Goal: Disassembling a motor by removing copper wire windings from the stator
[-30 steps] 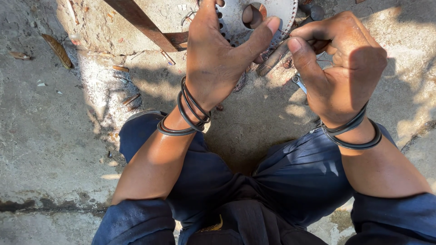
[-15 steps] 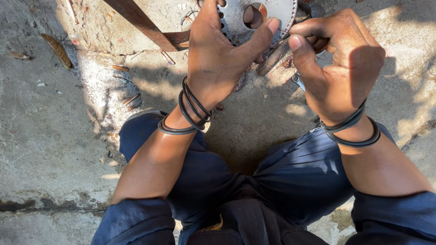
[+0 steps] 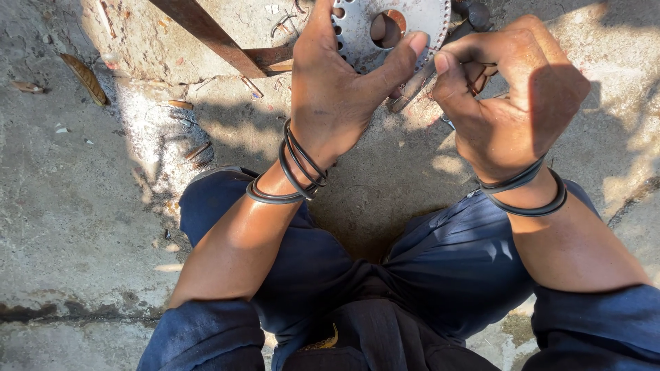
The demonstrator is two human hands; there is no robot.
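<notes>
Left hand (image 3: 337, 89) grips sprocket (image 3: 385, 27) — cropped; right hand (image 3: 509, 103) fisted on half-hidden tool (image 3: 412, 86).

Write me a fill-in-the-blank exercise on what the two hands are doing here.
1. The left hand grips a toothed metal ____.
2. The right hand is closed on a thin ____ tool.
3. Both wrists wear black ____.
4. A rusty bar lies on the ____ ground.

Missing words: sprocket; metal; rings; concrete
</notes>
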